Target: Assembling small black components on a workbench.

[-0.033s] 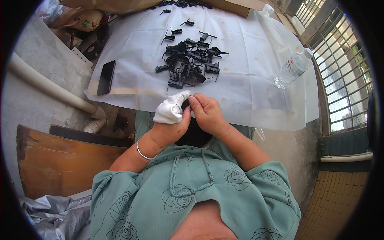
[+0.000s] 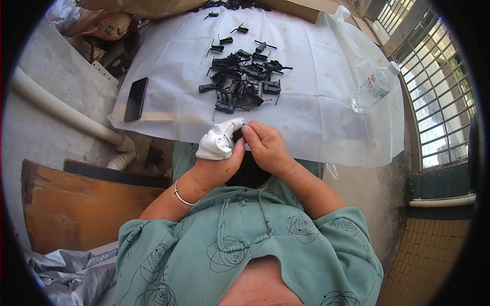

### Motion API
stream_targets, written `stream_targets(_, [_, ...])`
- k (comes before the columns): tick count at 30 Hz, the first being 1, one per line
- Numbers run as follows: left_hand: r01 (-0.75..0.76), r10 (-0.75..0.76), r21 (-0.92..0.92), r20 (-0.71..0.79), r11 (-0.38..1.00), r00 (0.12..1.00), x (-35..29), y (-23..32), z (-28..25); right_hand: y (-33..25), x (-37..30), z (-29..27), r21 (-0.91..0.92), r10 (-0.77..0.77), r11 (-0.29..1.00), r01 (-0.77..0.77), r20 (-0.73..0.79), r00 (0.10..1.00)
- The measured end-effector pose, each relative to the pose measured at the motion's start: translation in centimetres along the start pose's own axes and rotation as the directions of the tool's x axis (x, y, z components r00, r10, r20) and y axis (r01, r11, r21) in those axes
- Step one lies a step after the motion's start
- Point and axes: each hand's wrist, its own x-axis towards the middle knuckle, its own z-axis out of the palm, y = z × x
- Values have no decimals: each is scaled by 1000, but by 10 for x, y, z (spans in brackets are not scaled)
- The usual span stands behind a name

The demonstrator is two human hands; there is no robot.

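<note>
My left hand (image 2: 224,164) has white cloth (image 2: 215,143) covering its fingers, perhaps a partly worn glove, and a silver bangle at the wrist. Its bare thumb presses a small black plastic part (image 2: 238,134) against the cloth. From the other side my right hand (image 2: 267,147), bare, pinches the same part between thumb and curled forefinger. Most of the part is hidden by the fingers. Both hands are closed together just off the table's near edge, above my lap. Beyond them lies a heap of black plastic parts (image 2: 240,76) with thin protruding stems.
White plastic sheeting (image 2: 316,102) covers the table. A dark phone (image 2: 136,99) lies at its left edge, and a clear bottle (image 2: 375,86) stands at the right. More black parts (image 2: 229,5) and a cardboard box (image 2: 298,9) are at the far side. A wooden board (image 2: 87,204) is lower left.
</note>
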Motion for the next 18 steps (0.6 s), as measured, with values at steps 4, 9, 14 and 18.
stream_targets(4, [247,-223,-444,108,861,969,0,-8,-3,-8,-2,-14,13,5,1000,-5,4,1000])
stream_targets(9, [515,-396,-710,349,480,849,8,-9,-17,1,-4,-28,-127,6,992,21,209,978])
stream_targets(14, [547,-361,-481,428,685,829,8,6,-21,-7,7,-25,-24,-134,990,137,108,985])
stream_targets(18, [518,-306,-550,434,655,847,5,7,-15,-20,10,-19,-49,21,999,-14,154,988])
